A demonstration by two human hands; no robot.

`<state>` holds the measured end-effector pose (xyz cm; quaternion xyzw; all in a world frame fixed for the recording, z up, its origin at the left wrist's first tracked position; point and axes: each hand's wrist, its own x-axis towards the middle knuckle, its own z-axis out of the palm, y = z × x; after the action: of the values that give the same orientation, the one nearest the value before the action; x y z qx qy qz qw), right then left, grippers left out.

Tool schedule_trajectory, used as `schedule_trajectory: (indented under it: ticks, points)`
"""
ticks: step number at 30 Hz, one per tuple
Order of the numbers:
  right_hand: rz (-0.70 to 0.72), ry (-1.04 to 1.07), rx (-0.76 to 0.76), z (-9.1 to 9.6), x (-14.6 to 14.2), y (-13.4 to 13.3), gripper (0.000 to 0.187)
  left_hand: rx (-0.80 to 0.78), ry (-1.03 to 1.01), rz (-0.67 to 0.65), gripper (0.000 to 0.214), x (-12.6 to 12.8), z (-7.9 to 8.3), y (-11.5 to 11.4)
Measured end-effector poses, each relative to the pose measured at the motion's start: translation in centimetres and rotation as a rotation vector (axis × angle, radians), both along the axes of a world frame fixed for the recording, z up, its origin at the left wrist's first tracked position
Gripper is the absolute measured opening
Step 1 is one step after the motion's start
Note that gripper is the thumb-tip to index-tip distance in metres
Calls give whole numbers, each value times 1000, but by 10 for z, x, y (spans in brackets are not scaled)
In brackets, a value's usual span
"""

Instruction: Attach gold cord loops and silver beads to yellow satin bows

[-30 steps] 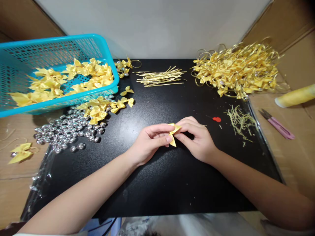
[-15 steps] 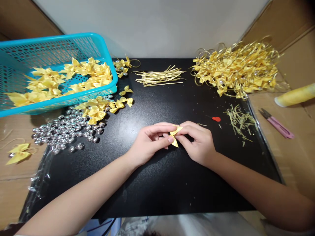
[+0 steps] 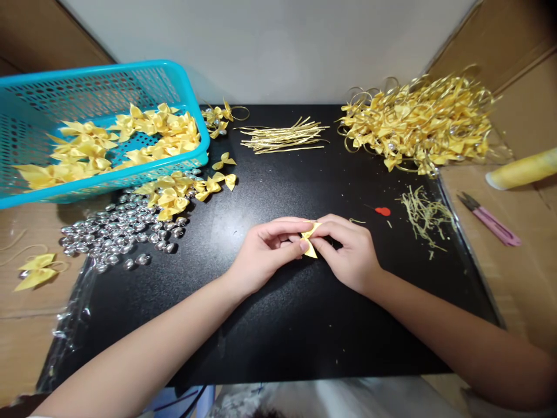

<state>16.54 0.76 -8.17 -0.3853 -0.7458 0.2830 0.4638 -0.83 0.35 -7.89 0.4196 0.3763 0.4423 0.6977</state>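
Observation:
A small yellow ribbon bow (image 3: pixel 310 251) is pinched between my two hands above the black table. My left hand (image 3: pixel 272 247) is closed, with its thumb and fingers on the bow's left side. From the right, my right hand (image 3: pixel 348 247) closes its thumb and forefinger on the bow near its middle. Whether anything else sits between the right fingertips is hidden. Behind the hands lies a bundle of gold ties (image 3: pixel 282 138). A short gold scrap (image 3: pixel 357 220) rests just beyond my right knuckles.
To the left stand a turquoise basket (image 3: pixel 187 110) of bows, loose bows (image 3: pixel 172 200) and silver beads (image 3: pixel 126 223). Finished-looking bows with gold loops (image 3: pixel 418 125) are heaped back right. A red needle threader (image 3: pixel 383 211), cut scraps (image 3: pixel 426 215), pink snips (image 3: pixel 489 219) and a yellow roll (image 3: pixel 522 168) lie right.
Both hands keep the bow in nearly the same place. My right fingertips have come slightly inward over its middle. The rest of the scene shifts only a little with the camera.

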Motion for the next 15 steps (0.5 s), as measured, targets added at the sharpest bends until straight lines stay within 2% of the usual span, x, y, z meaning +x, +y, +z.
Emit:
schedule_trajectory:
  ticks: [5, 15]
  points:
    - [16, -17, -22, 0, -1, 0, 16, 33, 43, 7, 18, -1, -1, -1]
    - [12, -56, -67, -2, -1, 0, 16, -33, 66, 92, 17, 5, 3, -1]
